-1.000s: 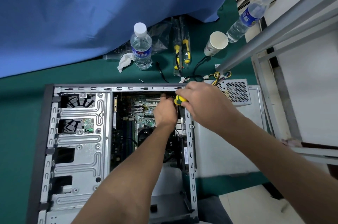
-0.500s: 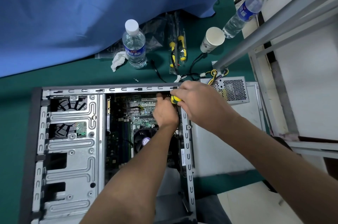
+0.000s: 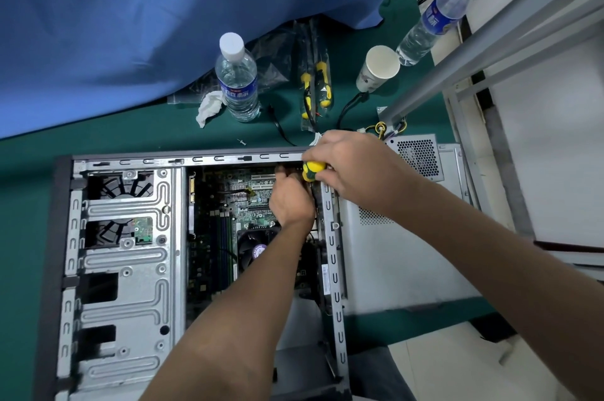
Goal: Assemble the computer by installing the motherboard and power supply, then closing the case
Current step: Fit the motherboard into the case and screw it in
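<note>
The open computer case lies flat on the green table, with the motherboard inside and a black CPU fan on it. My right hand grips a yellow-and-green screwdriver at the case's far right corner, pointing down into the case. My left hand reaches into that corner beside the screwdriver's tip, fingers curled; what it touches is hidden. The power supply, a grey perforated box with coloured wires, lies outside the case on the grey side panel.
Behind the case stand a water bottle, a crumpled tissue, bagged yellow-handled tools and a paper cup. A second bottle lies at the far right. A loose screw lies on the table. A grey metal frame crosses the right side.
Both hands stay at the case's far right corner with the screwdriver. The view has shifted slightly; the hands show no clear change of position against the case.
</note>
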The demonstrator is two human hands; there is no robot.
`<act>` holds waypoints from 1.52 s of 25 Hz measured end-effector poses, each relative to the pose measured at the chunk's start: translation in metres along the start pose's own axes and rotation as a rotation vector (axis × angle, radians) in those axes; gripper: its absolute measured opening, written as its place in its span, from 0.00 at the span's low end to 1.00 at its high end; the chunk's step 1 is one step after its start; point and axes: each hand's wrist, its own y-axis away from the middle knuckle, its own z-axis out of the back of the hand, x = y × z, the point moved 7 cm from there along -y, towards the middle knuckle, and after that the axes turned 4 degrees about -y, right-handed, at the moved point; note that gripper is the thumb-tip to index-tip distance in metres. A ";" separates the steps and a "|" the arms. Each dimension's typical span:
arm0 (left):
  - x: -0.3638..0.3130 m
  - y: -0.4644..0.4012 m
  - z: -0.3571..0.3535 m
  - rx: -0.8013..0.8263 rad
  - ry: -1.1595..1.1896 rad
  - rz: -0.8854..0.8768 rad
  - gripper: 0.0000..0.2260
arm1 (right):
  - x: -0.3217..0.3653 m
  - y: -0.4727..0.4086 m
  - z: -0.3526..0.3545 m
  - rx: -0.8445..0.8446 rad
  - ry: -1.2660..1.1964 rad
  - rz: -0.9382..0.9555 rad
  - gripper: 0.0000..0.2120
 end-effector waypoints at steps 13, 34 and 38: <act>0.015 0.083 0.094 0.110 -0.423 -0.653 0.17 | 0.017 -0.013 -0.006 0.090 0.395 -0.104 0.20; 0.165 0.079 0.182 -0.252 -0.381 -0.405 0.26 | 0.022 -0.019 -0.026 0.111 0.494 -0.158 0.18; 0.166 0.077 0.183 -0.272 -0.374 -0.401 0.25 | 0.024 -0.018 -0.036 0.173 0.341 -0.038 0.15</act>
